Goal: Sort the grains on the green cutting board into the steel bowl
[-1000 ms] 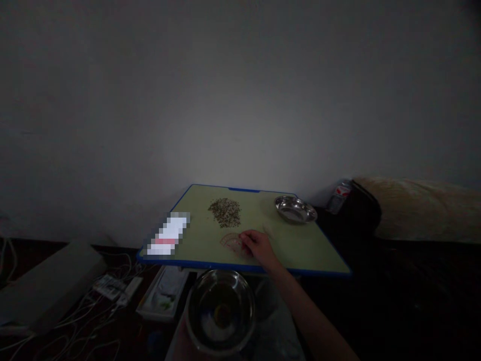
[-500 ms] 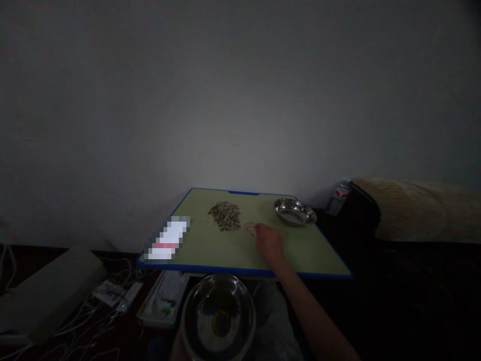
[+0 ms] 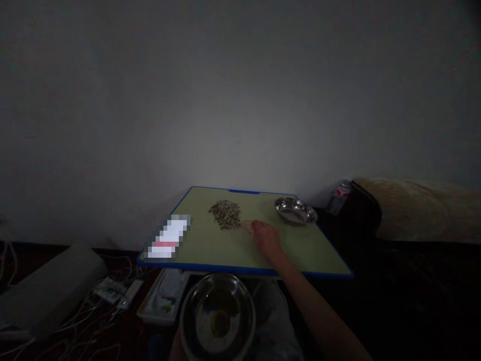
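My right hand [image 3: 266,239] is over the board, its fingers closed on a small clear round piece that looks like a plastic lid or shallow cup [image 3: 246,225]. The clear piece meets the right edge of a pile of small dark and pale grains or seeds [image 3: 225,214]. Low in the view, my left hand [image 3: 176,347] grips the left side of a shiny metal bowl [image 3: 246,321] held in front of the board; most of that hand is hidden behind the bowl. A second metal bowl [image 3: 295,211] stands at the board's back right.
The pale green board [image 3: 210,250] has a blue rim. On its left lies a blurred-out bright phone-like screen [image 3: 167,238]. A white tray [image 3: 160,306], cables and a power strip [image 3: 131,295] lie below left. A bottle [image 3: 339,197] stands to the right, and a wall rises behind.
My right hand has moved slightly left with the clear piece, which now touches the edge of the grain pile. My left hand and its bowl have barely moved.
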Demonstrator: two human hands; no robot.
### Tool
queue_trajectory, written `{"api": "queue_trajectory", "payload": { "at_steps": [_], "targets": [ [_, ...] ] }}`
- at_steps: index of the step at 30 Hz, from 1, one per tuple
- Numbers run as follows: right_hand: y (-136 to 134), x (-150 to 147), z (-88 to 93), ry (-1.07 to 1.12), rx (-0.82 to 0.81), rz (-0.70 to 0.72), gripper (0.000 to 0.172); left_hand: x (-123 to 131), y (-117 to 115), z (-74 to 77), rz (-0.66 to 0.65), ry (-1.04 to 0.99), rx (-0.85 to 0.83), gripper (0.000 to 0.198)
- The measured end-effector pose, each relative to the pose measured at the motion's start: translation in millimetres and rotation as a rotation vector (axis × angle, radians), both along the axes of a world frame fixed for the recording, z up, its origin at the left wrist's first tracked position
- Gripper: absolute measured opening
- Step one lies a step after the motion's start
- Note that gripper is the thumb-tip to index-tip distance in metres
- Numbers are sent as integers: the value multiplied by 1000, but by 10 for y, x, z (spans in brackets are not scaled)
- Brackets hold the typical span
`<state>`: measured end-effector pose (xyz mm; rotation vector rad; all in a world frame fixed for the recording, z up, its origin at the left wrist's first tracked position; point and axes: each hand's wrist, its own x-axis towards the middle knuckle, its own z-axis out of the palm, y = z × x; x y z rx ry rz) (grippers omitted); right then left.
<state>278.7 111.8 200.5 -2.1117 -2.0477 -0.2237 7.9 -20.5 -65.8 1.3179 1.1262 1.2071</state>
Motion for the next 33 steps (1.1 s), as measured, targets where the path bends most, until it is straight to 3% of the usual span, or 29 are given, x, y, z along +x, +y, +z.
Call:
{"api": "queue_trajectory", "payload": {
  "at_steps": [6, 12, 18, 23, 28, 33],
  "targets": [
    [-25, 29, -15, -23, 5, 25, 35, -100, 8, -183, -18, -22, -92, 56],
    [-58, 39, -33, -6, 25, 55, 36, -135, -2, -289, -17, -18, -111, 83],
    [-49, 51, -68, 5, 40, 70, 36, -135, 20, -454, -72, -32, -155, 71],
    [-38, 43, -99, -1, 62, 88, 35, -170, 2, -523, -92, -33, -178, 74],
    [6, 3, -85, -10, 45, 101, 35, -126, 22, -536, -95, -48, -175, 76],
    [42, -15, -71, -17, 38, 119, 33, -106, 60, -505, -108, -43, -152, 64]
  ]
}}
